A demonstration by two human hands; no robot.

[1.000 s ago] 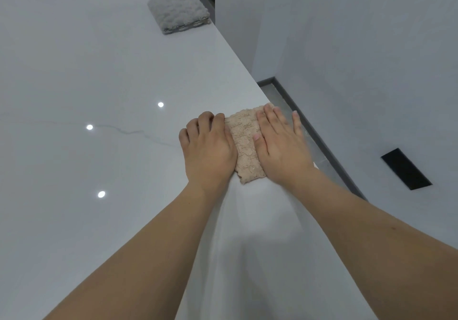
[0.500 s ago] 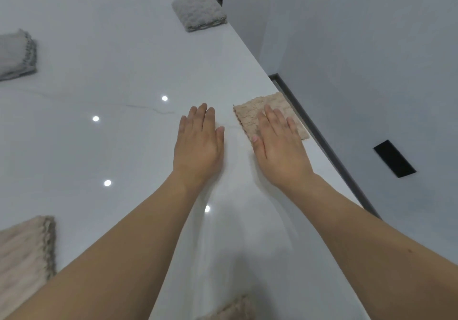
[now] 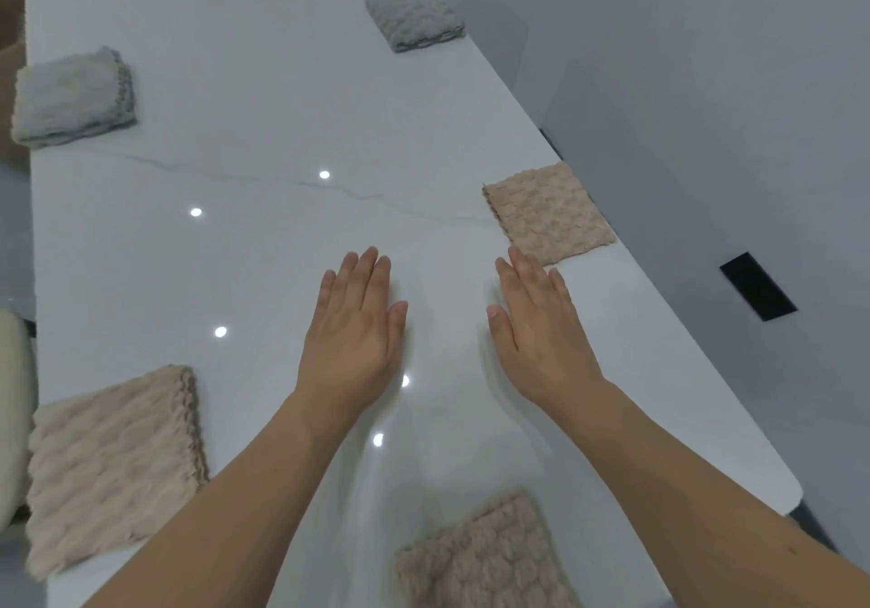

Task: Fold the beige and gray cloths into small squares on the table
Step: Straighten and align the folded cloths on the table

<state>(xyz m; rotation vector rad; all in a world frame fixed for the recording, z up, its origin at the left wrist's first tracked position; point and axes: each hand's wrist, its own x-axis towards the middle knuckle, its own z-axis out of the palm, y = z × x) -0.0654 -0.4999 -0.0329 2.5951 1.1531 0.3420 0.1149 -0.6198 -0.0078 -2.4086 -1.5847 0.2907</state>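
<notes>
Left hand (image 3: 354, 325) and right hand (image 3: 536, 320): flat, fingers straight, empty, over bare table (image 3: 263, 249); contact with the surface not determinable; right fingertips just near of folded beige cloth (image 3: 548, 212) at right edge. Step judged: between cloths, one square complete. Next move calls for a reach to near beige cloth (image 3: 485, 555) or left beige cloth (image 3: 113, 461). Far: folded gray cloth (image 3: 414, 16), left gray cloth (image 3: 70, 96).

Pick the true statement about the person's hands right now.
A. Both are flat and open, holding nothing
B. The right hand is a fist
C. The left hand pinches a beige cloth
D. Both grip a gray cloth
A: the left hand and right hand show straight fingers, with no cloth between them.
</notes>
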